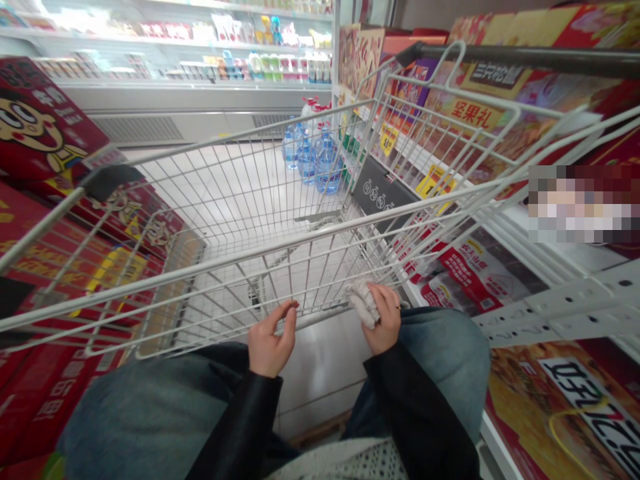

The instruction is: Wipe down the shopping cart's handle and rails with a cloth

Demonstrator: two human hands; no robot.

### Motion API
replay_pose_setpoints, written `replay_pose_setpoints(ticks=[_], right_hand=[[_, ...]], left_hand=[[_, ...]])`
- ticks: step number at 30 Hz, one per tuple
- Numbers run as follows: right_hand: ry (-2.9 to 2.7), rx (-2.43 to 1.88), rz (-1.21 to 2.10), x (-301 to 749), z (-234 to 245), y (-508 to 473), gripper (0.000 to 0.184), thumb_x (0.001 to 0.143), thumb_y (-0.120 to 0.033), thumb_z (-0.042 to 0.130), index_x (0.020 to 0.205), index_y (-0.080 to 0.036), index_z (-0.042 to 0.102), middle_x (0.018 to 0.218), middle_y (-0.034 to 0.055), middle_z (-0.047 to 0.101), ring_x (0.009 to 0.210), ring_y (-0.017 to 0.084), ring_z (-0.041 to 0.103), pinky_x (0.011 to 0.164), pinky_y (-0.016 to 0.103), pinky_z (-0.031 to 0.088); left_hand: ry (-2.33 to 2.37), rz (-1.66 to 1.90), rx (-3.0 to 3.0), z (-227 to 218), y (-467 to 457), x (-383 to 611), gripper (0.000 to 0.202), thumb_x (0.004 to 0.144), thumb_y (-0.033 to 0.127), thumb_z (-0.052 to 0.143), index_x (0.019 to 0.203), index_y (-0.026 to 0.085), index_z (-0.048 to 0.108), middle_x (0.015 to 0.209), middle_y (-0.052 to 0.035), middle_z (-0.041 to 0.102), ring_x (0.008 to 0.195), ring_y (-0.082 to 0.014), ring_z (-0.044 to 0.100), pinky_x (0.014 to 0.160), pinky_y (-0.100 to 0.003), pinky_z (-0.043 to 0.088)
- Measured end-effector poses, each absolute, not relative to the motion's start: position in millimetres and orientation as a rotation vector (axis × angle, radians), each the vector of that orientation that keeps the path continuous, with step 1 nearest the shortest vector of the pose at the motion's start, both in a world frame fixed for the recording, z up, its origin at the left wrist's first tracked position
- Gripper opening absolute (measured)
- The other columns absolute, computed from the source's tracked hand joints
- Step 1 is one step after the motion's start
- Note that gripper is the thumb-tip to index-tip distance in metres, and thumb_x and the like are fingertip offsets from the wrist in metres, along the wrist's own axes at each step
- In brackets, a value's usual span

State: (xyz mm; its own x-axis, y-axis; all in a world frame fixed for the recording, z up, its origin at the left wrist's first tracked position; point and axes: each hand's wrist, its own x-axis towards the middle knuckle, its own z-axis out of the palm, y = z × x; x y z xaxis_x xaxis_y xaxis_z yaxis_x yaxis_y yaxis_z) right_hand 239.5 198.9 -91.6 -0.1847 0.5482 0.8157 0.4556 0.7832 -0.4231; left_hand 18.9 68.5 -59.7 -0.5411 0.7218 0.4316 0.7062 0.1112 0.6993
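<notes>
A crumpled white cloth [362,304] is held closed in the right hand [383,319] at the near rim of a wire shopping cart [320,318]; the left hand [273,339] is half-curled beside it, grip indeterminable.

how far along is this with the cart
Done: nothing shows yet, as the wire shopping cart holds no goods. In hand: the right hand grasps a crumpled pale cloth at the cart's rim, with the left hand beside it. Left: the bottled water and red gift boxes stand outside the cart.
</notes>
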Motion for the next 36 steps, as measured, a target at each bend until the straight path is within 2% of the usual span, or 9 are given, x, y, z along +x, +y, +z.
replay_pose_setpoints(ticks=[4,7,11,17,19,25,32,36], right_hand=[[-1.932,-0.796,0.173,237.2,-107.8,195.2,0.049,0.088,-0.009,0.057,0.135,-0.021,0.065,0.119,0.0120,0.073,0.112,0.028,0.068,0.099,0.048,0.058],[-1.827,-0.830,0.176,241.3,-87.1,198.8,0.056,0.085,-0.009,0.056,0.139,-0.022,0.063,0.125,0.0130,0.070,0.118,0.029,0.065,0.104,0.050,0.055],[-1.682,-0.864,0.140,245.7,-67.3,205.1,0.055,0.086,-0.010,0.059,0.139,-0.022,0.064,0.127,0.0144,0.068,0.119,0.031,0.064,0.107,0.052,0.053],[-1.877,-0.871,0.247,239.4,-112.5,196.1,0.070,0.071,-0.006,0.053,0.139,-0.021,0.061,0.123,0.0122,0.070,0.114,0.030,0.065,0.101,0.049,0.055],[-1.910,-0.885,0.295,239.6,-114.2,194.9,0.072,0.068,-0.004,0.052,0.138,-0.022,0.062,0.122,0.0110,0.070,0.113,0.029,0.065,0.100,0.047,0.055],[-1.675,-0.852,0.195,247.1,-77.8,206.5,0.066,0.077,-0.005,0.055,0.140,-0.023,0.061,0.128,0.0130,0.067,0.120,0.030,0.063,0.105,0.050,0.053],[-1.895,-0.878,0.276,236.2,-116.0,195.2,0.055,0.081,-0.007,0.058,0.134,-0.021,0.064,0.118,0.0114,0.072,0.111,0.027,0.067,0.097,0.044,0.057],[-1.832,-0.875,0.212,238.4,-100.6,196.2,0.049,0.088,-0.009,0.061,0.135,-0.021,0.064,0.120,0.0113,0.072,0.114,0.027,0.066,0.102,0.044,0.055]], left_hand=[[2.322,1.448,1.510,-59.3,68.9,18.6,0.030,0.098,0.046,0.060,0.105,0.025,0.079,0.102,-0.0009,0.083,0.096,-0.0212,0.081,0.085,-0.027,0.063],[2.317,1.450,1.520,-59.4,69.1,18.4,0.030,0.098,0.046,0.060,0.106,0.025,0.079,0.102,-0.0013,0.083,0.096,-0.0210,0.080,0.084,-0.026,0.063],[2.319,1.452,1.527,-61.0,69.5,17.5,0.030,0.098,0.046,0.059,0.106,0.024,0.079,0.103,-0.0019,0.083,0.095,-0.0209,0.081,0.085,-0.026,0.063],[2.337,1.436,1.541,-61.7,69.7,16.5,0.030,0.098,0.046,0.060,0.106,0.025,0.080,0.103,-0.0015,0.083,0.096,-0.0215,0.080,0.085,-0.027,0.063],[2.340,1.432,1.552,-60.9,69.3,16.2,0.029,0.098,0.046,0.060,0.106,0.025,0.079,0.104,-0.0013,0.083,0.095,-0.0212,0.081,0.085,-0.027,0.064],[2.358,1.419,1.613,-63.5,68.1,12.8,0.028,0.098,0.045,0.060,0.109,0.026,0.079,0.104,-0.0006,0.083,0.087,-0.0206,0.081,0.077,-0.026,0.063],[2.379,1.412,1.644,-67.0,69.5,9.9,0.030,0.099,0.047,0.059,0.109,0.027,0.079,0.105,-0.0009,0.083,0.089,-0.0214,0.081,0.080,-0.026,0.063],[2.379,1.401,1.662,-65.1,68.7,10.3,0.030,0.098,0.047,0.060,0.108,0.026,0.079,0.104,-0.0012,0.083,0.089,-0.0213,0.081,0.080,-0.026,0.062]])
